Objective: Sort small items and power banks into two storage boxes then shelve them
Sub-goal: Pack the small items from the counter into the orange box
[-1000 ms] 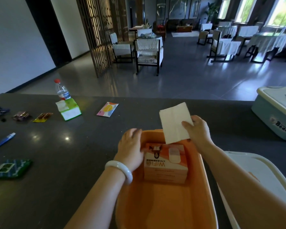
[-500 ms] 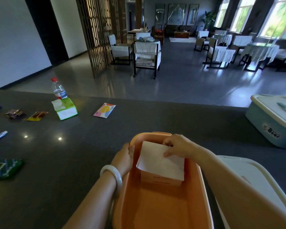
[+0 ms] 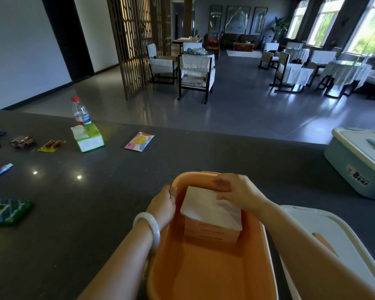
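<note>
Lowered from above the rim, the white packet (image 3: pixel 210 207) now lies flat on the orange carton (image 3: pixel 210 233) inside the orange storage box (image 3: pixel 204 276). Right hand (image 3: pixel 239 192) presses it down, fingers bent over its far edge. Left hand (image 3: pixel 164 205) grips the box's left rim. Packing this box is under way; next likely comes a reach left for the tissue pack (image 3: pixel 89 137) and colourful pouch (image 3: pixel 139 141) on the counter (image 3: pixel 95 202). Blue box (image 3: pixel 359 167) stays lidded.

1. The open orange plastic storage box (image 3: pixel 206 276) sits at the dark stone counter's (image 3: pixel 95 213) near edge, holding an orange cardboard carton (image 3: pixel 210 232) (white paper sheet (image 3: pixel 206 206) on top).
2. The lidded pale-blue storage box (image 3: pixel 359 163) stands at the counter's right edge.
3. The green tissue pack (image 3: pixel 88 138) lies near the far edge, left.
</note>
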`<control>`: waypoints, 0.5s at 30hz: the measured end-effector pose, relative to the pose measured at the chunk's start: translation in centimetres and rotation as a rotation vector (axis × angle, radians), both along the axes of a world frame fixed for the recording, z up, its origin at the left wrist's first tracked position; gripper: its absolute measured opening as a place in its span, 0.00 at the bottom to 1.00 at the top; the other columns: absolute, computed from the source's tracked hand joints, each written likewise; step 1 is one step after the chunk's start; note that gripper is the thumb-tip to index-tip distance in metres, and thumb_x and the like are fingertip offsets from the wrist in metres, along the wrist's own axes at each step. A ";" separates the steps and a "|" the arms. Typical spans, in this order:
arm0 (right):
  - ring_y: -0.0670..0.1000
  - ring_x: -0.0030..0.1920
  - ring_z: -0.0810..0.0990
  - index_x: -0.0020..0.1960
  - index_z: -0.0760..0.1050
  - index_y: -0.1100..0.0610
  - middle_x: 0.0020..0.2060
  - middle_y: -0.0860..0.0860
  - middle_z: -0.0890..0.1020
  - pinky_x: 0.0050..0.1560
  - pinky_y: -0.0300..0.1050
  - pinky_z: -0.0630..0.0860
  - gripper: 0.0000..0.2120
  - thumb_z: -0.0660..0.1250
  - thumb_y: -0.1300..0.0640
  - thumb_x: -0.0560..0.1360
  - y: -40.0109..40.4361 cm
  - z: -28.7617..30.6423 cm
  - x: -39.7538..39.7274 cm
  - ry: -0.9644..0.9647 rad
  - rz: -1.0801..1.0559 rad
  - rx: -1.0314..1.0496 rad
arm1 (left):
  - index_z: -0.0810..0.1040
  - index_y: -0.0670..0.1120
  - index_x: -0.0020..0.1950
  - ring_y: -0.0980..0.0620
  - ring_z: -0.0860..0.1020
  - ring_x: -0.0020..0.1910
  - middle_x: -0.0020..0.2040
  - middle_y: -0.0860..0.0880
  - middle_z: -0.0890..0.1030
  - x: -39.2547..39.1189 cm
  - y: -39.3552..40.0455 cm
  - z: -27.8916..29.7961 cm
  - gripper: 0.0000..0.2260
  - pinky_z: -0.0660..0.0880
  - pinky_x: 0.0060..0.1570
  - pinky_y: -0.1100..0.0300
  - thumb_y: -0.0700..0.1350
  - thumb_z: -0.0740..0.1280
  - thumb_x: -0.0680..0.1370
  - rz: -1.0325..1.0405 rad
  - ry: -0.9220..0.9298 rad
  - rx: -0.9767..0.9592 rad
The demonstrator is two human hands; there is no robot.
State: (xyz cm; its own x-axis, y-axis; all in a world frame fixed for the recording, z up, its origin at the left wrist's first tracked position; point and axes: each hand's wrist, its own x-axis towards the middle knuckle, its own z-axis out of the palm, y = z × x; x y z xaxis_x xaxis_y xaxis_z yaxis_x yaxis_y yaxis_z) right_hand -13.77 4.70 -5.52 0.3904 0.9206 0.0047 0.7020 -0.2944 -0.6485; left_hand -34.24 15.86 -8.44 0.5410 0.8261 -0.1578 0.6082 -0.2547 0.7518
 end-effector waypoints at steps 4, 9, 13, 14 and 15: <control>0.39 0.51 0.78 0.61 0.76 0.40 0.52 0.37 0.79 0.54 0.36 0.76 0.21 0.74 0.54 0.71 -0.5 0.0 -0.3 -0.011 0.128 -0.071 | 0.70 0.54 0.59 0.57 0.76 0.42 0.46 0.53 0.78 0.0 0.1 -0.2 0.14 0.68 0.36 0.62 0.57 0.49 0.83 -0.001 0.000 0.000; 0.42 0.62 0.70 0.66 0.70 0.35 0.64 0.38 0.74 0.62 0.43 0.69 0.27 0.74 0.51 0.71 -0.4 -0.3 -0.4 -0.069 0.258 -0.303 | 0.67 0.51 0.68 0.54 0.76 0.47 0.51 0.52 0.76 0.1 0.1 -0.1 0.19 0.69 0.46 0.59 0.57 0.47 0.83 0.000 0.014 0.017; 0.45 0.66 0.68 0.68 0.67 0.34 0.67 0.39 0.71 0.64 0.45 0.67 0.30 0.74 0.51 0.71 -0.3 -0.6 -0.2 -0.150 0.295 -0.324 | 0.61 0.50 0.74 0.48 0.75 0.61 0.65 0.47 0.75 0.1 0.1 -0.3 0.23 0.68 0.51 0.57 0.58 0.46 0.83 0.011 0.042 0.016; 0.45 0.67 0.68 0.68 0.67 0.35 0.68 0.39 0.70 0.65 0.45 0.67 0.30 0.74 0.51 0.71 -0.3 -0.7 -0.2 -0.162 0.298 -0.324 | 0.62 0.50 0.74 0.49 0.75 0.61 0.65 0.47 0.75 0.2 0.1 -0.3 0.23 0.68 0.50 0.58 0.58 0.46 0.83 0.013 0.046 0.020; 0.46 0.67 0.68 0.68 0.68 0.35 0.68 0.39 0.70 0.65 0.45 0.67 0.29 0.74 0.52 0.71 -0.3 -0.7 -0.1 -0.172 0.300 -0.325 | 0.62 0.50 0.74 0.50 0.75 0.59 0.64 0.48 0.75 0.2 0.1 -0.3 0.23 0.67 0.49 0.58 0.58 0.46 0.83 0.018 0.047 0.025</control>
State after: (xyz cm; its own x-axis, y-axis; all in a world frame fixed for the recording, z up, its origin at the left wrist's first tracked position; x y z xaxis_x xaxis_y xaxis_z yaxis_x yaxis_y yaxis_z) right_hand -13.85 4.39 -6.21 0.1257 0.9571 -0.2609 0.8762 -0.2304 -0.4233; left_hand -34.04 15.97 -8.78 0.5187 0.8394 -0.1625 0.6475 -0.2616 0.7157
